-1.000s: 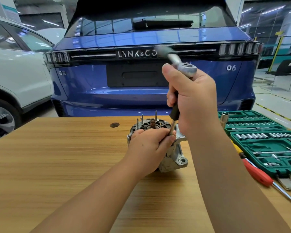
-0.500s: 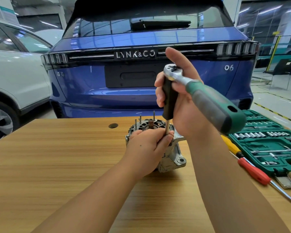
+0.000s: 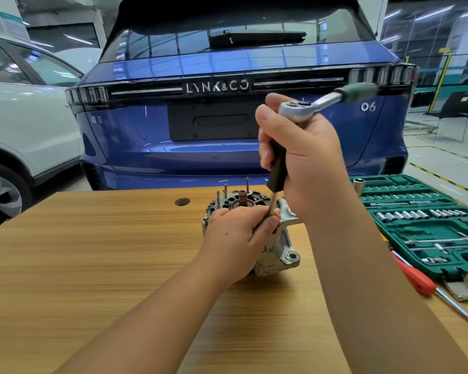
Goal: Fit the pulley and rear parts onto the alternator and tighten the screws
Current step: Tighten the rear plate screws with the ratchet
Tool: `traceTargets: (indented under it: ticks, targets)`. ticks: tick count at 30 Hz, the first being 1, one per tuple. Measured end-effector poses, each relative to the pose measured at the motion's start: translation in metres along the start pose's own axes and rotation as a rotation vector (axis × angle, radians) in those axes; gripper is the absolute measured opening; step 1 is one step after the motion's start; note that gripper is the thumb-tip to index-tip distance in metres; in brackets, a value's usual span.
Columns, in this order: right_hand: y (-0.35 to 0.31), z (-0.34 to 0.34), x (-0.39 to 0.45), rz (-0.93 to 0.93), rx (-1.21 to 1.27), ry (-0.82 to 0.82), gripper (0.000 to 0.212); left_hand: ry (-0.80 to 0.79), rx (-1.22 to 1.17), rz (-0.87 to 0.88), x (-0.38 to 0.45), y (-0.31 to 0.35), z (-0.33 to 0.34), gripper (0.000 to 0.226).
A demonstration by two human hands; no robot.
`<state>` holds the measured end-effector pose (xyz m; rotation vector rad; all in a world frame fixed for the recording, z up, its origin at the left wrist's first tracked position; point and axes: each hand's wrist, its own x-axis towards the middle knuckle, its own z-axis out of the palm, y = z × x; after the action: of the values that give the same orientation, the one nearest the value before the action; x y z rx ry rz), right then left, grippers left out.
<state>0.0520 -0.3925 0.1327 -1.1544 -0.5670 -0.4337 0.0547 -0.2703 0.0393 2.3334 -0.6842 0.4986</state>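
Wooden table [image 3: 92,265] carries everything. White car [image 3: 25,125] stands beyond its left edge, blue car [image 3: 227,125] beyond the far edge. Alternator [image 3: 276,255] sits upright near the middle of the table, toward the far edge, studs pointing up. Left hand [image 3: 235,238] curls over its top, fingers pinching the driver shaft [image 3: 272,206]. Right hand [image 3: 305,157] grasps the black driver handle [image 3: 277,168] upright, ratchet [image 3: 322,102] seated on top. Green socket case [image 3: 430,233] lies open at the right edge; red screwdriver [image 3: 416,279] beside it.
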Motion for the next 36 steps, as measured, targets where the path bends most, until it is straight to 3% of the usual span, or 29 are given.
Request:
traceTargets:
  ticks: [2,6,15,21,24,28,30,33,36]
  targets:
    - [-0.002,-0.001,-0.002,-0.036,0.067,-0.12,0.032,0.009,0.001,-0.003,0.0,0.0,0.001,0.038]
    - [0.004,0.002,-0.002,-0.231,-0.088,-0.133,0.038,0.01,-0.01,-0.027,-0.001,0.002,0.0,0.037]
    - [0.004,-0.014,0.008,0.035,0.284,-0.35,0.063,0.025,-0.028,-0.036,-0.002,0.004,-0.001,0.034]
    - [0.009,-0.011,0.011,0.145,0.297,-0.296,0.081,0.023,-0.055,-0.037,-0.002,0.005,-0.001,0.042]
    - [0.007,-0.01,0.005,0.056,0.213,-0.198,0.063,0.016,-0.037,-0.038,0.0,0.004,-0.001,0.036]
    - [0.007,0.001,-0.002,-0.13,-0.145,0.09,0.02,0.02,-0.001,-0.014,0.0,0.003,0.001,0.027]
    - [0.006,0.005,-0.002,-0.134,-0.236,0.174,0.031,0.018,0.0,-0.01,-0.001,0.003,0.001,0.024]
    - [0.001,0.0,0.001,-0.044,-0.185,0.129,0.026,0.013,0.001,-0.023,0.0,0.004,0.001,0.028]
    - [0.0,-0.01,0.002,0.093,-0.087,-0.068,0.008,0.029,-0.004,-0.032,-0.001,0.004,0.001,0.033]
